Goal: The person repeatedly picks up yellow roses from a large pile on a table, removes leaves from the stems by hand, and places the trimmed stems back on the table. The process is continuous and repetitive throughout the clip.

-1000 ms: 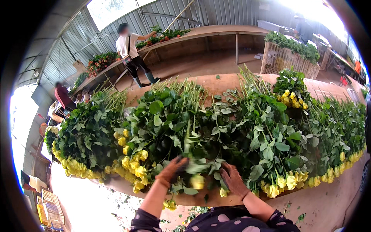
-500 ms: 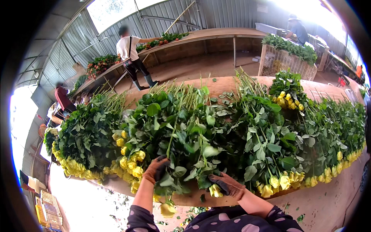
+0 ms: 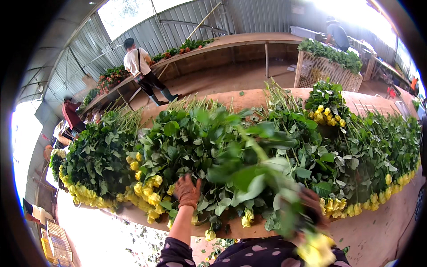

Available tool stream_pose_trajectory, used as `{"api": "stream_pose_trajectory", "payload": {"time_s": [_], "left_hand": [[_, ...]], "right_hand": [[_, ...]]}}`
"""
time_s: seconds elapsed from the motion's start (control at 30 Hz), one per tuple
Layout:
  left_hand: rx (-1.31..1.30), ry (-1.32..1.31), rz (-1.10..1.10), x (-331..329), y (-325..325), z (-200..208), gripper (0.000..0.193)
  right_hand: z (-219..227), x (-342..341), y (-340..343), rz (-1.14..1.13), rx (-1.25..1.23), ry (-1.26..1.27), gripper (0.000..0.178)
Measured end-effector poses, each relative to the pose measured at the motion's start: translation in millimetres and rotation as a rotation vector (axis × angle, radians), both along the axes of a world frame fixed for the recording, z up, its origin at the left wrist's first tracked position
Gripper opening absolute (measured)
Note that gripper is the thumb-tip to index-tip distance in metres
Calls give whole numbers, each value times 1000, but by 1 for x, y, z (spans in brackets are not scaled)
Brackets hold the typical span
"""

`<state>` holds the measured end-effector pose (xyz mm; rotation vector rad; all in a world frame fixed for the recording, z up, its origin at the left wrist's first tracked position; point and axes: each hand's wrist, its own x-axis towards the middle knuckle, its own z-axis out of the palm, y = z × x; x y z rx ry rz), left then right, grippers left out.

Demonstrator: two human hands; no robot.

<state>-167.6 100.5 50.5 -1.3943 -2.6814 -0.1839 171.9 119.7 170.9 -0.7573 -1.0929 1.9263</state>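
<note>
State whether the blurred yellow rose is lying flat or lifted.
Lifted: the rose passes in front of the right hand and spotted clothing.

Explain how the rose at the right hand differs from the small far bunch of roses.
The rose is one blurred flower; the bunch shows several sharper ones. The rose is raised at the right hand; the bunch lies on the table. Both have yellow petals.

Corrugated metal wall [image 3: 262,18], long bench [image 3: 249,39] along it, red-orange blooms [image 3: 111,80] on its left stretch, co-worker in white top [image 3: 136,62] and rubber boots [image 3: 168,94] standing alongside, second person [image 3: 72,114] in dark red, far left, lattice crate [image 3: 321,74] heaped with greenery [image 3: 331,54], upper right
</note>
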Motion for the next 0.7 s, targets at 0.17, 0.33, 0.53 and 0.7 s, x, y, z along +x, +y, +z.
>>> {"api": "stream_pose_trajectory", "payload": {"time_s": [0.17,0.33,0.53,0.7], "left_hand": [[-481,-211,171,-68,-22,-84,64],[-282,227,-17,-11,-14,-34,50],[-486,-308,-200,54,-37,-63,46],[-55,-1003,-308,31,-36,-41,34]], "right_hand": [[52,34,-6,-292,-146,-46,37],[-21,73,74,-278,86,-425,46],[-126,105,87,-246,938,-1643,57],[-39,-4,24,-287,826,-940,42]]}}
